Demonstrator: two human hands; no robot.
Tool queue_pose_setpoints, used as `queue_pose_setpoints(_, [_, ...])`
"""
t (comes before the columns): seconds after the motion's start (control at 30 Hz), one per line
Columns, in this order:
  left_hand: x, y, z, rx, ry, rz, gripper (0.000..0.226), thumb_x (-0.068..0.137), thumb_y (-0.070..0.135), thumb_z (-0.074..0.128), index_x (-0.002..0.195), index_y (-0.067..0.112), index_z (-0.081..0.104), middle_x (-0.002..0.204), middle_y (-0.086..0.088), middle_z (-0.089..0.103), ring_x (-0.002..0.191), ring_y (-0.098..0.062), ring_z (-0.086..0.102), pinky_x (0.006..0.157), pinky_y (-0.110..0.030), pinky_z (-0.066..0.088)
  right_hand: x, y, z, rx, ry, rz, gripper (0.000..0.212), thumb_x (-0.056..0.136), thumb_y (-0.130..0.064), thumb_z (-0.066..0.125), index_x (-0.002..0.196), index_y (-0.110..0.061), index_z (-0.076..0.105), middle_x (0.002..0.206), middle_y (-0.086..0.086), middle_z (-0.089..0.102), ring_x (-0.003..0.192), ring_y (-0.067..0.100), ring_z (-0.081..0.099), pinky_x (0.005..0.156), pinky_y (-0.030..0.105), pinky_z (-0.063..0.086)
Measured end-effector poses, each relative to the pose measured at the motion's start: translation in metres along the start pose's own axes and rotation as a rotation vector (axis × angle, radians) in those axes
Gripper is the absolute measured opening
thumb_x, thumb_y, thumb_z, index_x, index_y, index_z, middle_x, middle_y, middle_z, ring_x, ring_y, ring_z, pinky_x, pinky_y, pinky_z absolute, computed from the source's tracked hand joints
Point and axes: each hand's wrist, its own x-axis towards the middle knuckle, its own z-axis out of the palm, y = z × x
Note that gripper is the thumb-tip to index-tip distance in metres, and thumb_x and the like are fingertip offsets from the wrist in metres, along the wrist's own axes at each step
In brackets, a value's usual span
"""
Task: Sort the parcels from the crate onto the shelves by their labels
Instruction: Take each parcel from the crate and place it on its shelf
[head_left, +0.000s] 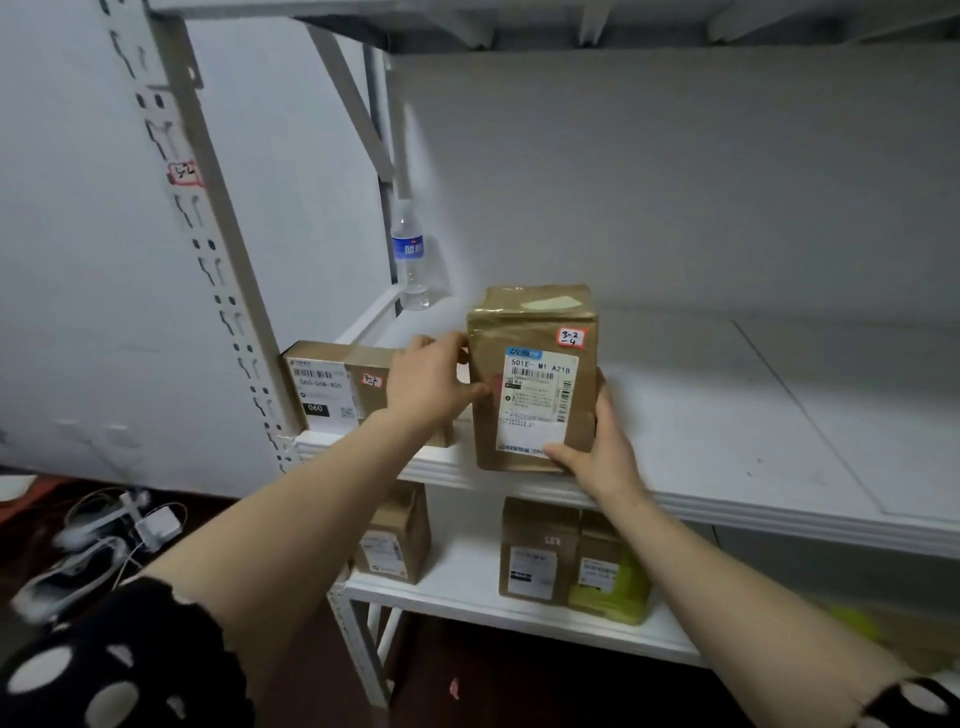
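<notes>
Nearby, box (337, 387) and bottle (410, 260) flank held parcel (532, 376).

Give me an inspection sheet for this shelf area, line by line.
Surface: white shelf, mostly bare on the right.
Job's things: brown parcel upright at the shelf's front edge, tagged 3-2-4; boxed parcel to its left; three parcels on the lower shelf.
Clutter: water bottle in the back corner.
Grippers: left hand and right hand both hold the brown parcel.
Cables: white cords and charger on the floor.
Surroundings: grey wall, slotted upright.
</notes>
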Motion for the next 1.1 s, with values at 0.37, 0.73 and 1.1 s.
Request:
queue_pose_setpoints(0.37, [0.026,-0.028,-0.033,-0.299,-0.203,0.178,0.12,0.065,0.04,0.084,0.151,0.03,0.0,0.155,0.001,0.026,0.139,-0.02,0.032,0.115,-0.042,0.027,0.019,0.006,0.028,-0.059,0.082,0.142,0.082,0.069,-0.005,0.082,0.135,-0.009,0.033,0.129,0.006,0.057,0.12,0.023,0.053,0.088,0.022,0.039])
queue_pose_setpoints(0.73, [0.04,-0.025,-0.034,-0.251,-0.1,0.242,0.063,0.083,0.025,0.071,0.14,0.033,0.043,0.136,0.004,0.054,0.125,-0.013,0.048,0.096,-0.024,0.038,0.028,0.004,0.045,-0.092,0.093,0.162,0.073,0.074,-0.006,0.078,0.134,-0.011,0.036,0.13,0.004,0.057,0.12,0.023,0.053,0.091,0.028,0.042])
queue_pose_setpoints(1.1, [0.046,-0.032,-0.035,-0.213,-0.074,0.239,0.058,0.085,0.026,0.069,0.138,0.031,0.046,0.134,0.006,0.055,0.122,-0.013,0.049,0.093,-0.021,0.035,0.033,0.003,0.055,-0.081,0.081,0.187,0.074,0.077,-0.006,0.076,0.136,-0.012,0.031,0.13,0.004,0.056,0.119,0.023,0.054,0.09,0.027,0.042])
